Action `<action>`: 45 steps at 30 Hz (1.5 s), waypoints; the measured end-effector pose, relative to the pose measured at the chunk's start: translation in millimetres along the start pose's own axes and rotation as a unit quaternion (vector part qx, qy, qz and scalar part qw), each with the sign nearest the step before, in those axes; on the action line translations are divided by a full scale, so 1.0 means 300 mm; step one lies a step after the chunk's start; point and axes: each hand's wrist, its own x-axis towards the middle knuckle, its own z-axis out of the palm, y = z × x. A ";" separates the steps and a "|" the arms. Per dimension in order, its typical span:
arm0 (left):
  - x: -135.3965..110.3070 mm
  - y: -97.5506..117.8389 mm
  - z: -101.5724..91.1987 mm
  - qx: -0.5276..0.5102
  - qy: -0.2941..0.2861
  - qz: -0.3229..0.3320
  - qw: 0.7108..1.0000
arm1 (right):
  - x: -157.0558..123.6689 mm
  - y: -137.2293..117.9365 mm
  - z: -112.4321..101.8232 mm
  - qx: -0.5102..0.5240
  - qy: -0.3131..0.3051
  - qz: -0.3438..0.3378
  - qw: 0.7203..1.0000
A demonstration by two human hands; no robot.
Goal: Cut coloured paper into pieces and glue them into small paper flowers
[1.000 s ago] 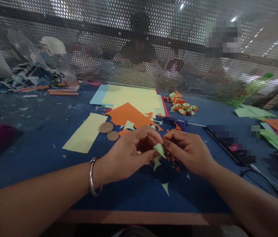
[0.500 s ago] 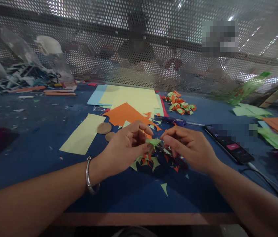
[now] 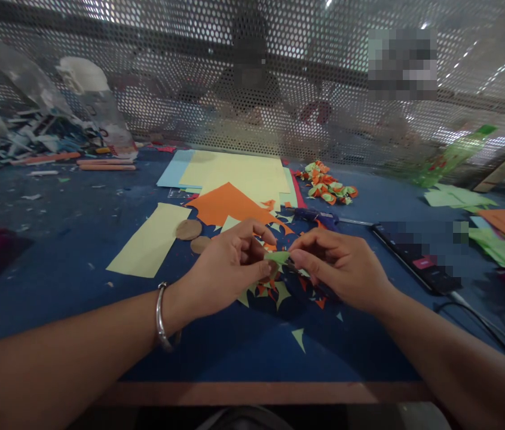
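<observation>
Both hands meet over the middle of the blue table. My left hand, with a metal bangle on the wrist, pinches one end of a small green paper piece. My right hand pinches the other end with thumb and fingertips. Under the hands lie green and orange paper scraps. A lone green scrap lies nearer me.
Yellow, orange and light blue paper sheets lie ahead, with two brown discs and a yellow strip. A pile of rolled green-orange pieces, a glue gun, a phone with cable, and a perforated metal screen stand around.
The green paper piece went from pointing down to lying flat between the fingertips. My right hand let go briefly, then pinched it again.
</observation>
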 end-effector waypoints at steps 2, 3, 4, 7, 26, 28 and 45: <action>-0.003 0.005 0.002 0.003 -0.004 -0.004 1.000 | 0.001 0.000 0.002 -0.003 -0.002 0.001 1.000; -0.004 0.008 0.003 0.004 -0.006 -0.004 1.000 | 0.001 0.000 0.002 -0.004 -0.002 0.003 1.000; -0.007 0.011 0.005 0.003 -0.009 -0.001 1.000 | 0.000 0.001 0.001 -0.004 -0.003 0.006 1.000; -0.018 0.021 0.012 0.016 -0.027 0.028 0.999 | -0.003 0.004 0.001 -0.009 -0.001 0.005 1.000; 0.004 0.027 -0.053 0.209 0.106 0.184 0.955 | 0.069 0.169 -0.192 -0.411 0.103 0.170 0.890; 0.011 0.023 -0.057 0.197 0.117 0.187 0.955 | 0.076 0.178 -0.181 -0.439 0.093 0.187 0.874; 0.019 0.026 -0.060 0.251 0.149 0.192 0.937 | 0.112 0.265 -0.175 -0.351 0.136 0.189 0.907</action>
